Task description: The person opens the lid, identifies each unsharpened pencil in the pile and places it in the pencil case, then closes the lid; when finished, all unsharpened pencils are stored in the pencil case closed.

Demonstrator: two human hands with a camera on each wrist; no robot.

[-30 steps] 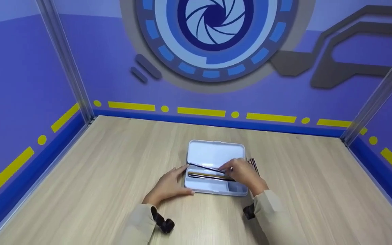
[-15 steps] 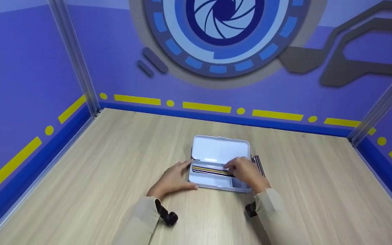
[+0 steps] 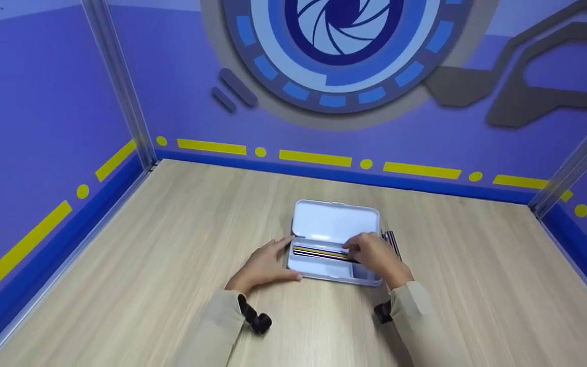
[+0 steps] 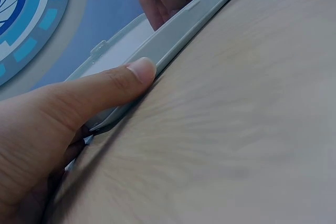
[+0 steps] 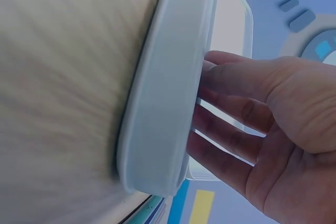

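Note:
A white pencil case lies on the table with its lid folded back. Several striped and yellow pencils lie lengthwise in its long compartment. My left hand grips the case's left end, fingers at the back corner and thumb pressed on the front wall. The right hand reaches over the right part of the case, fingers down inside by the pencils' right ends. In the right wrist view its fingertips drop behind the case wall, so I cannot tell whether they pinch a pencil.
More striped pencils lie on the table just right of the case, partly behind the right hand. The wooden table meets blue-purple printed panels at the back and sides. Metal posts stand at the corners.
A dark pencil that slanted along the case's back edge under the right hand has gone down into the case with the others. The left hand keeps its place; the head view has shifted slightly.

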